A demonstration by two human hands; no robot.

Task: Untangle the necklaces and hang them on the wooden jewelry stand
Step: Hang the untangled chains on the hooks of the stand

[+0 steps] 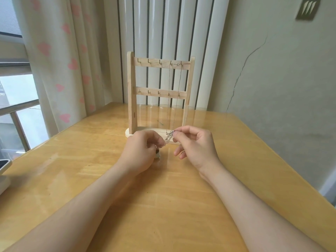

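Bare forearms (81, 206) reach forward over the table (172, 224), and the two hands meet just in front of the stand's base. Between them sits a small silver knot of necklaces (168, 138), held just above the tabletop. The right hand (196, 144) pinches the top of the knot between thumb and forefinger, its other fingers loosely curled below. The left hand (143, 148) is curled inward, its fingertips gripping the knot's lower end. A small dark and white pendant (157, 155) peeks out beneath that hand, close to the wood; whether it touches the table cannot be told. The stand (131, 91) is upright near the table's far edge, with two crossbars, each carrying a row of five hooks (149, 61). Two thin strands (177, 99) hang from the two rightmost hooks of the top bar, pass in front of the lower bar and run down into the knot at the right fingertips. Behind the stand is a white radiator (163, 33). To the left hangs a curtain (54, 60) printed with pink hearts, beside a window (16, 91). A cracked wall (281, 79) is on the right.
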